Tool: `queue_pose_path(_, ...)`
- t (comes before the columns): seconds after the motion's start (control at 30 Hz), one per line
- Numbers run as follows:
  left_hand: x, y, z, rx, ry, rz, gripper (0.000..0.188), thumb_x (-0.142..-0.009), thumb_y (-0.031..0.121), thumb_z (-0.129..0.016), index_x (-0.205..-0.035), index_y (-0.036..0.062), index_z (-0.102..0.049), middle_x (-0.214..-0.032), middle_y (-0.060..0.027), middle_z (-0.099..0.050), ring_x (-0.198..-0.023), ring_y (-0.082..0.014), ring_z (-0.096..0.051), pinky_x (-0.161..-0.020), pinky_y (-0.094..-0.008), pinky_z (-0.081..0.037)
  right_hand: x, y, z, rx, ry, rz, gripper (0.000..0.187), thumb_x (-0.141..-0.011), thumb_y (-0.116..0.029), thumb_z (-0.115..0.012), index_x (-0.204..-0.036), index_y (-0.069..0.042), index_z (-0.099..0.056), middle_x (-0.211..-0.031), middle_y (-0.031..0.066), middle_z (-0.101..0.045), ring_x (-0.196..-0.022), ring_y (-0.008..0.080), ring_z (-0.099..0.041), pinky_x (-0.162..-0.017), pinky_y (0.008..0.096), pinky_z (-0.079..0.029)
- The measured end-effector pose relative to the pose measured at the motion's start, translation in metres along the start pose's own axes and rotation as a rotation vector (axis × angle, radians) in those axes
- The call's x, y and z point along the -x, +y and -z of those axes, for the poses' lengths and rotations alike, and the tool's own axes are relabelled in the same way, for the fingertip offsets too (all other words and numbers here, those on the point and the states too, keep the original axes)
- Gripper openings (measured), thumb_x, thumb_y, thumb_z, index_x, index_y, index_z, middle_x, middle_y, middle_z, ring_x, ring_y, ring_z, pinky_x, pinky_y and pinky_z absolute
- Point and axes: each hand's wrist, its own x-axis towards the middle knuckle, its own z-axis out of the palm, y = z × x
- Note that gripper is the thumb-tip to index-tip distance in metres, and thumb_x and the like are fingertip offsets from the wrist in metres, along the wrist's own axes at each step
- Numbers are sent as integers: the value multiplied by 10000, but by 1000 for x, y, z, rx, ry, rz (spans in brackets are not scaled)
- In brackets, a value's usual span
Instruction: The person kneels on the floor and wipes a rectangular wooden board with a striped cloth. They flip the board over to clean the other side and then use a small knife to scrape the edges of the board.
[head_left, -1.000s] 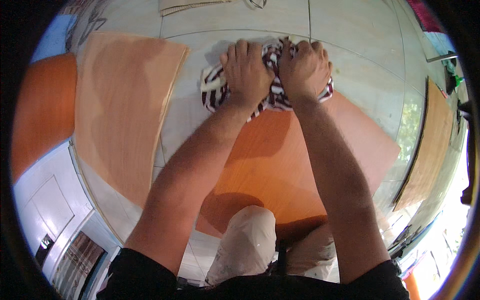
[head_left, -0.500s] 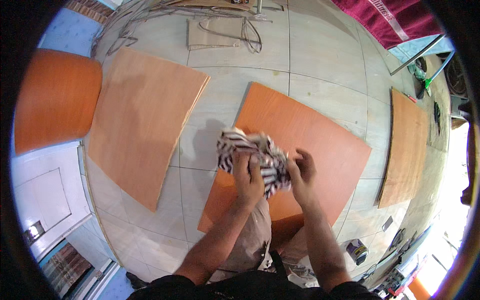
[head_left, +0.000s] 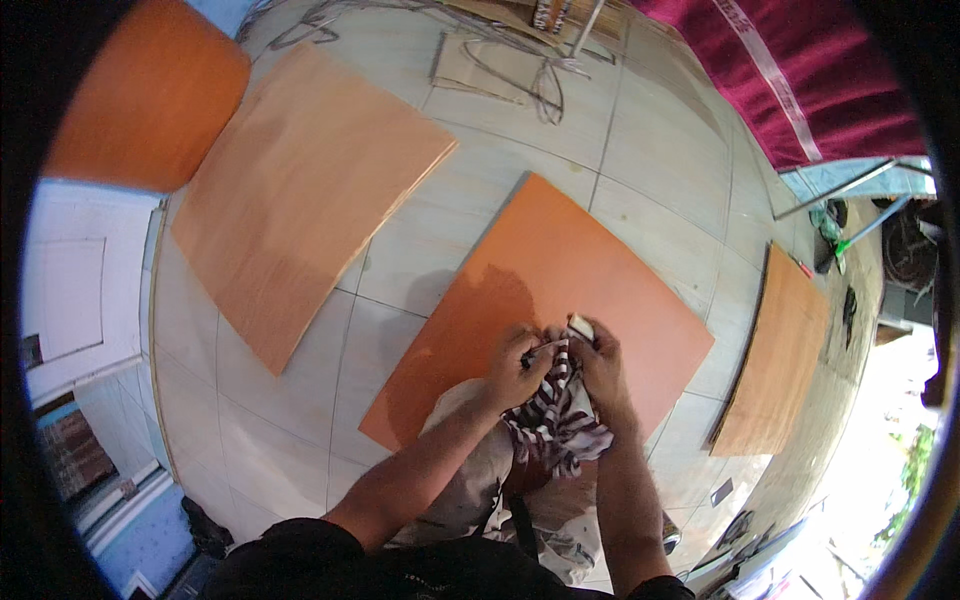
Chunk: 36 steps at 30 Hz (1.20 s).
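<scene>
A crumpled dark-and-white striped cloth [head_left: 560, 425] hangs between my hands, above the near part of an orange board [head_left: 600, 270]. My left hand [head_left: 517, 370] is closed, pinching one upper edge of the cloth. My right hand [head_left: 603, 365] grips it on the other side, with a small pale piece showing at the fingertips; whether this is part of the cloth I cannot tell. Below the hands the cloth drops loosely in folds toward my knees. The orange board lies flat on the tiled floor in front of me.
A stack of light wooden boards [head_left: 320, 190] lies at the left, beside an orange panel [head_left: 150, 95]. Another wooden board [head_left: 775, 360] is at the right. Flat cardboard [head_left: 480, 70] and loose strips lie at the far side. A maroon cloth [head_left: 800, 80] hangs at the far right.
The bunched striped cloth has come nearer my body and now hangs down unfolded. My hands have drawn closer together around its upper edge. The view has turned.
</scene>
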Motion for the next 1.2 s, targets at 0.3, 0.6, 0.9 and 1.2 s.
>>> queue_pose_path(0.3,-6,-38,83,-761,160,1487,1290,-815,685,-810,-1628,-118,-212,-1651,-413,-259,-1569,-553,-219,-1262,-649,-199,-75,18,-70,847,42,522,371,-889,-210,-830,-1189,-12,-736,-1339,264,-612,-1247,446,-618,-1085,487,-501)
queue_pose_path(0.6,20,-100,78,-908,-54,1653,1709,-686,838,-809,-1571,-175,244,-1660,-484,130,-1540,-680,154,-1240,-763,44,-72,68,-135,1234,-21,684,283,-860,-301,-828,-1011,-72,-762,-1118,110,-677,-1065,343,-650,-996,531,-484)
queue_pose_path(0.9,0,-66,92,-652,-70,1718,1781,-654,869,-826,-1532,-153,338,-1643,-483,209,-1549,-641,217,-1258,-730,56,-102,61,-125,1144,-268,672,242,-888,-238,-764,-1059,-77,-707,-1074,117,-654,-1056,334,-656,-928,494,-531)
queue_pose_path(1.2,4,-64,95,-641,-85,1676,1837,-583,949,-789,-1529,-218,268,-1622,-522,184,-1521,-694,188,-1239,-759,54,-165,46,-111,1341,-174,654,80,-849,-130,-687,-852,-51,-683,-813,172,-662,-817,383,-692,-752,536,-556)
